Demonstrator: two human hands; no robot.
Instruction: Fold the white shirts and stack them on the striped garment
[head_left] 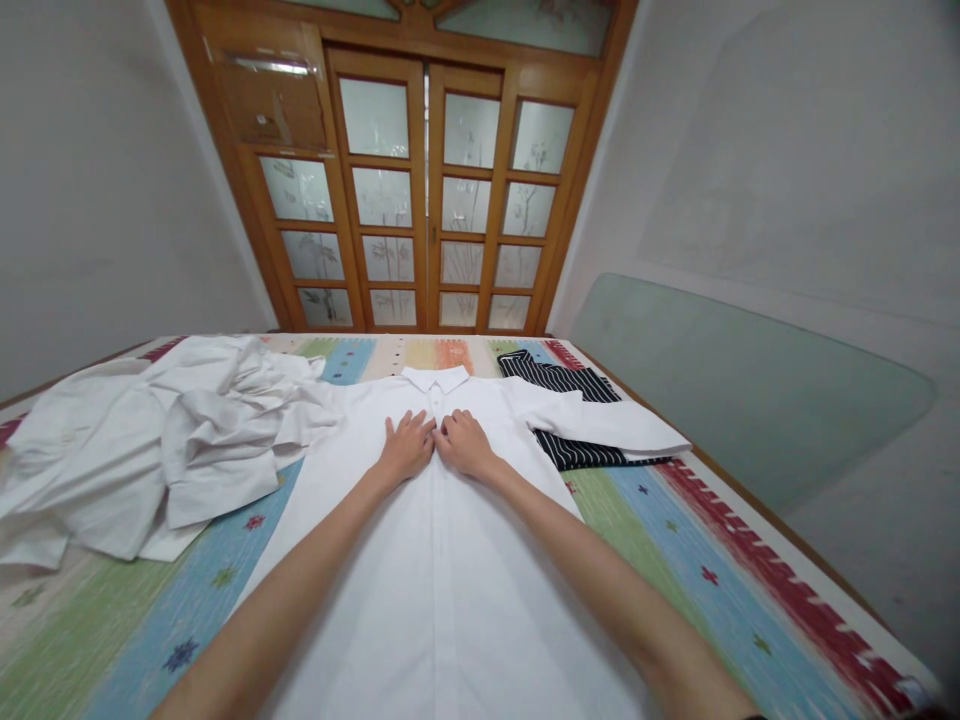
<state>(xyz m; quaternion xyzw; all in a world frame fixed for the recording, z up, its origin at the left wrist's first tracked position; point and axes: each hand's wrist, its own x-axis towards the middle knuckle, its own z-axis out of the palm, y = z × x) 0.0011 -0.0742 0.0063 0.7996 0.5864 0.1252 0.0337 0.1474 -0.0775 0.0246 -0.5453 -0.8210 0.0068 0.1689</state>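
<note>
A white collared shirt (480, 580) lies spread front side up, its collar (436, 378) at the far end and its button placket running down the middle. Just below the collar, my left hand (409, 446) and my right hand (463, 442) meet at the placket. The fingers of both are bent in and pinch the fabric there; fingertips and any button between them are partly hidden. One long sleeve (630, 427) stretches out to the right. On the left, the shirt's other side borders a heap of crumpled white garments (150, 440).
A colourful striped cloth (660, 560) covers the table. Under the right sleeve lies a folded black-and-white striped garment (577, 452). Behind the table stand wooden doors with glass panes (390, 195). A pale green glass panel (742, 370) leans against the right wall.
</note>
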